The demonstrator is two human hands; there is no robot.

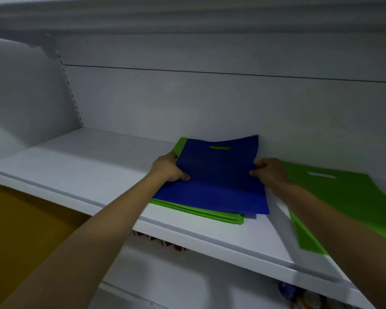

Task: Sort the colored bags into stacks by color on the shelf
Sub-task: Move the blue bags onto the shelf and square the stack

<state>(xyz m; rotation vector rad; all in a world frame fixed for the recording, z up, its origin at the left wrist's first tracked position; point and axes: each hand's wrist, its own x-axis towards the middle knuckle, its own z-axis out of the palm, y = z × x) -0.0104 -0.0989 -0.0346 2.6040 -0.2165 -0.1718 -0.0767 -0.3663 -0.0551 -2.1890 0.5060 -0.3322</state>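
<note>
white shelf [80, 172], green bag stack [201, 211], green bag [343, 197]

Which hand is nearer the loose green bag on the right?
Right. The right hand holds the blue bag beside that green bag; the left hand holds its far edge.

One blue bag [212, 188] — and green bags [343, 197], perhaps five in all.
</note>
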